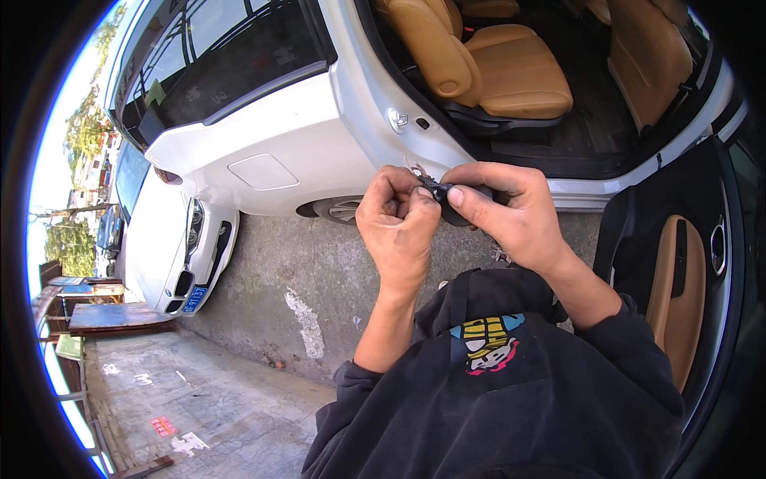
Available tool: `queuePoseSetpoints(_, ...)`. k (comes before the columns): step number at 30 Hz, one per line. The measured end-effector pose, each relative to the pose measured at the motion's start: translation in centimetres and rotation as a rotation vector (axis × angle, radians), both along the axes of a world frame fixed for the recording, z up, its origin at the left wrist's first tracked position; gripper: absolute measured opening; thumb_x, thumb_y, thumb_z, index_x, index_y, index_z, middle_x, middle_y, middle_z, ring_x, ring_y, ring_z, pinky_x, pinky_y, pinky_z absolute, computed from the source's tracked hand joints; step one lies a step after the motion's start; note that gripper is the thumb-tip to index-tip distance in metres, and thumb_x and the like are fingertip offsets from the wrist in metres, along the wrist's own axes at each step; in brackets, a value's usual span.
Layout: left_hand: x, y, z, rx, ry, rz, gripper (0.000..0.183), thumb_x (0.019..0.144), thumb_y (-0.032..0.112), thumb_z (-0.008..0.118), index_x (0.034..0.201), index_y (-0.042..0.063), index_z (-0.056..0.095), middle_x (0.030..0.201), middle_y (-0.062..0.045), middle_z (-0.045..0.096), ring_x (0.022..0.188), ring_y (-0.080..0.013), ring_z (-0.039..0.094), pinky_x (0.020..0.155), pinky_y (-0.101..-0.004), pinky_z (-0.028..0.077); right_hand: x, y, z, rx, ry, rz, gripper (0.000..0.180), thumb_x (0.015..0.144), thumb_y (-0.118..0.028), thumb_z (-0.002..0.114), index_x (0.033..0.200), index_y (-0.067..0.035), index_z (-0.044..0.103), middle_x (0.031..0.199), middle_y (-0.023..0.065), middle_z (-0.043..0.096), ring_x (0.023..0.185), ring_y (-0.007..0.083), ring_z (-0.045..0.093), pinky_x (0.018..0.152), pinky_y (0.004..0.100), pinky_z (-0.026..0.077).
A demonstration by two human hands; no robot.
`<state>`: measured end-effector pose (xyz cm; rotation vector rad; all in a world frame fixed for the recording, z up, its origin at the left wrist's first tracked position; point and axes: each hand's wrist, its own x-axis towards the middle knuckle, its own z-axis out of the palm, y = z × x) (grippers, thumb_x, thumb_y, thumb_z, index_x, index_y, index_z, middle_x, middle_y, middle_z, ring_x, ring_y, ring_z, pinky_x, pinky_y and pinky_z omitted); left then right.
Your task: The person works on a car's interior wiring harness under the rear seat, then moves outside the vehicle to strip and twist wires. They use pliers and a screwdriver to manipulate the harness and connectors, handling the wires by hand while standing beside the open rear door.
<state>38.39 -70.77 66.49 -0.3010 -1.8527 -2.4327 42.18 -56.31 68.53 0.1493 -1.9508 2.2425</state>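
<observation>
Both hands meet in front of my chest, before the open side of a white car (281, 132). My left hand (400, 221) pinches one end of a small dark bundle (432, 187), which looks like wiring with thin loose strands sticking up. My right hand (508, 209) grips the other end between thumb and forefinger. A dark rounded piece (458, 215) hangs just under the fingers; its kind is unclear. The car's door striker (397, 120) is on the body frame beyond the hands.
Tan leather seats (520, 69) show through the door opening. An open door with a tan armrest (676, 287) stands close on the right. The rear wheel (341, 209) is below the hands' far side. Another white car (155, 239) is parked at left, near a concrete wall (221, 407).
</observation>
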Motion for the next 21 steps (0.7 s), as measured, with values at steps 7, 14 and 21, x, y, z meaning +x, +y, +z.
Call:
queuePoseSetpoints(7,0.2,0.0,-0.4,0.157,0.062,-0.053,0.007,0.088,0.001,0.06,0.084,0.001,0.055,0.077,0.003,0.052,0.065,-0.0023,0.043,0.057,-0.0188,0.036,-0.4,0.0,-0.6,-0.398,-0.21,0.156,0.022,0.092,-0.011,0.067,0.106,0.006,0.069,0.088,0.0072,0.069,0.076,0.0076,0.061,0.062,0.0211,0.049)
queuePoseSetpoints(14,-0.2,-2.0,0.9,-0.12,-0.015,-0.106,0.018,0.094,0.012,0.064,0.099,-0.005,0.06,0.071,-0.004,0.057,0.058,-0.0076,0.05,0.051,-0.0209,0.037,-0.3,0.0,-0.1,0.282,0.115,-0.07,0.018,0.088,-0.006,0.069,0.103,0.005,0.068,0.088,0.0097,0.07,0.076,0.0124,0.064,0.067,0.0249,0.05)
queuePoseSetpoints(21,-0.9,-3.0,1.3,-0.369,0.042,-0.063,0.017,0.091,0.007,0.069,0.1,-0.007,0.065,0.071,-0.002,0.061,0.061,-0.0049,0.053,0.053,-0.0201,0.042,-1.6,-0.9,-1.2,0.719,0.547,-0.265,0.021,0.075,-0.002,0.074,0.095,-0.001,0.068,0.073,0.0106,0.06,0.063,0.0285,0.056,0.058,0.0377,0.043)
